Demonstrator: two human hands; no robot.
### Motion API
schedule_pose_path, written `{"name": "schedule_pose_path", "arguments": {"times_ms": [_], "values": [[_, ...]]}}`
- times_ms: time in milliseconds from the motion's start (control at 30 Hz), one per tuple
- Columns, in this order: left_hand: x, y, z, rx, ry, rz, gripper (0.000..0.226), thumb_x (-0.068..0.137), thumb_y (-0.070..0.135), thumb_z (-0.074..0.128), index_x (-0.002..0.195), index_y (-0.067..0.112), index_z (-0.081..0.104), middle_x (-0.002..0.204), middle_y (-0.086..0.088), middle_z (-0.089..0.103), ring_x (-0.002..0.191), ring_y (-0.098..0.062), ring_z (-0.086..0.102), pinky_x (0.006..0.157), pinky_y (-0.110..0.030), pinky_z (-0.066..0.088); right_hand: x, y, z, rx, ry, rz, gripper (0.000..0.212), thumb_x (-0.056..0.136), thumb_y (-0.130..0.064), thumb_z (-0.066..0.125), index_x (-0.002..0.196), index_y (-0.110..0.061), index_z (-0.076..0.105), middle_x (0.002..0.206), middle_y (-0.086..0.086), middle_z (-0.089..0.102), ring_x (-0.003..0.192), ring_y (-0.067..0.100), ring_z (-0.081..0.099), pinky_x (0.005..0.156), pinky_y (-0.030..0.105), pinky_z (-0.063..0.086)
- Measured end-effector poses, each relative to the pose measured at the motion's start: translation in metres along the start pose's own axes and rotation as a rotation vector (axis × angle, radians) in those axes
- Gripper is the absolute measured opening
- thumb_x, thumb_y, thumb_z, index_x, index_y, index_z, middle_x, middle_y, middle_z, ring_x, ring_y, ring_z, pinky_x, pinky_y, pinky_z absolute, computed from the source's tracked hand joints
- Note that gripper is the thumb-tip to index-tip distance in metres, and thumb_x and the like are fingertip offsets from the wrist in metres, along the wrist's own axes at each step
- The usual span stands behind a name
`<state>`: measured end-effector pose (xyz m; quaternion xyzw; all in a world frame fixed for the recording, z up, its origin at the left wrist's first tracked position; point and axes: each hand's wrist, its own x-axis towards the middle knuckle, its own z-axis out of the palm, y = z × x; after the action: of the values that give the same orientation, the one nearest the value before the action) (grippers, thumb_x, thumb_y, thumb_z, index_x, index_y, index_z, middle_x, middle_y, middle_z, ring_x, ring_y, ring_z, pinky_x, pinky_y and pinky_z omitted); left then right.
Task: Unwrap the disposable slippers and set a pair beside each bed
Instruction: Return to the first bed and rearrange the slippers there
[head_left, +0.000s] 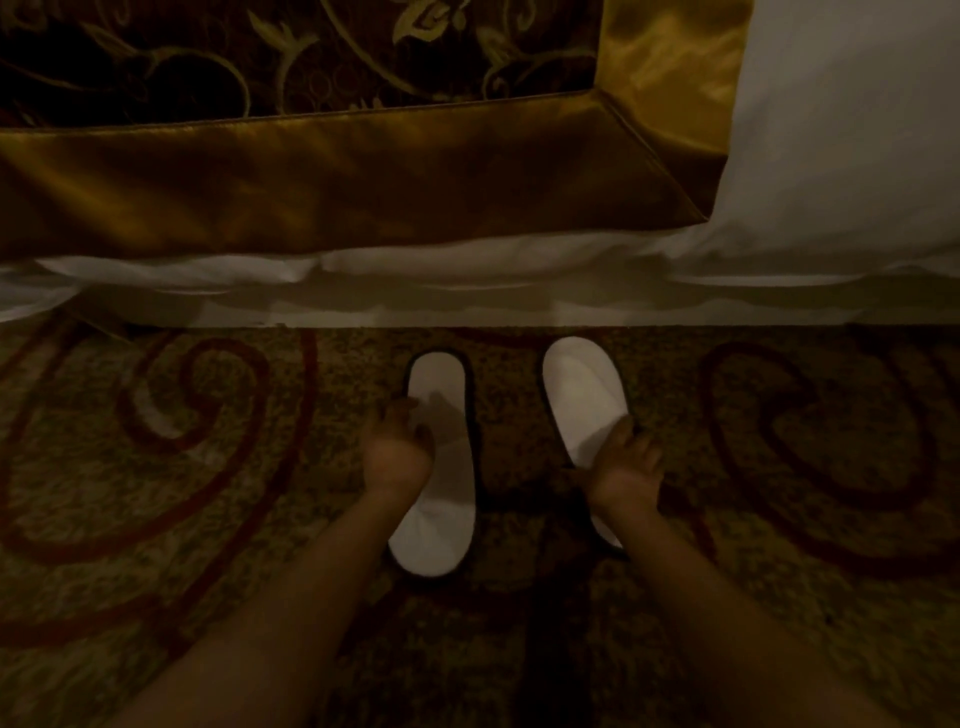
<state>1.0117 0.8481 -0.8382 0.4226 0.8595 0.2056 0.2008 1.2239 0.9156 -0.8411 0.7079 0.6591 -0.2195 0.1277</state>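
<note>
Two white disposable slippers lie on the patterned carpet, toes toward the bed (467, 306). The left slipper (441, 514) is dark-edged and lies flat. The right slipper (582, 395) sits a hand's width to its right. My left hand (397, 452) rests at the left slipper's left edge, fingertips touching it near the middle. My right hand (626, 467) covers the right slipper's rear half, fingers spread and resting on it. Neither hand clearly grips a slipper. No wrapper is visible.
The bed's side runs across the top: white sheet edge, a gold satin runner (337, 176) with dark floral fabric above, and white bedding (841, 130) at the right. Carpet with red swirls (182, 415) spreads left and right of the slippers.
</note>
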Motion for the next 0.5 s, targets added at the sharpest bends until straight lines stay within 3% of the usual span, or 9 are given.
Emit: {"name": "schedule_pose_path", "arguments": {"times_ms": [133, 300, 367, 500], "values": [[0.005, 0.023, 0.0, -0.283, -0.059, -0.064, 0.038, 0.094, 0.009, 0.046, 0.132, 0.006, 0.048, 0.13, -0.019, 0.054, 0.114, -0.034, 0.055, 0.096, -0.035, 0.048, 0.005, 0.014, -0.006, 0.13, 0.007, -0.115, 0.111, 0.076, -0.052, 0.067, 0.148, -0.006, -0.002, 0.151, 0.021, 0.016, 0.137, 0.038, 0.018, 0.115, 0.04, 0.02], [0.032, 0.044, -0.012, -0.497, -0.169, -0.28, 0.056, 0.092, 0.031, 0.055, 0.142, 0.013, 0.038, 0.142, -0.014, 0.046, 0.125, -0.032, 0.049, 0.104, -0.036, 0.043, 0.007, 0.018, -0.025, 0.088, -0.067, -0.616, 0.109, 0.072, -0.036, 0.074, 0.149, -0.015, -0.001, 0.155, 0.009, 0.009, 0.141, 0.025, 0.01, 0.114, 0.028, 0.015], [0.042, 0.046, -0.018, -0.433, -0.233, -0.297, 0.061, 0.09, 0.038, 0.056, 0.143, 0.014, 0.035, 0.147, -0.013, 0.041, 0.13, -0.032, 0.043, 0.104, -0.034, 0.038, 0.007, 0.018, -0.032, 0.025, -0.119, -0.755, 0.113, 0.071, -0.033, 0.075, 0.149, -0.018, -0.005, 0.157, 0.004, 0.004, 0.143, 0.019, 0.005, 0.114, 0.023, 0.009], [0.047, 0.04, -0.029, 0.02, -0.491, -0.126, 0.055, 0.094, 0.047, 0.04, 0.144, 0.026, 0.035, 0.154, -0.007, 0.032, 0.137, -0.028, 0.035, 0.11, -0.033, 0.03, 0.007, 0.015, -0.045, -0.067, -0.118, -0.89, 0.113, 0.071, -0.032, 0.073, 0.148, -0.027, -0.009, 0.157, -0.008, 0.001, 0.14, 0.011, 0.004, 0.109, 0.019, 0.003]]}}
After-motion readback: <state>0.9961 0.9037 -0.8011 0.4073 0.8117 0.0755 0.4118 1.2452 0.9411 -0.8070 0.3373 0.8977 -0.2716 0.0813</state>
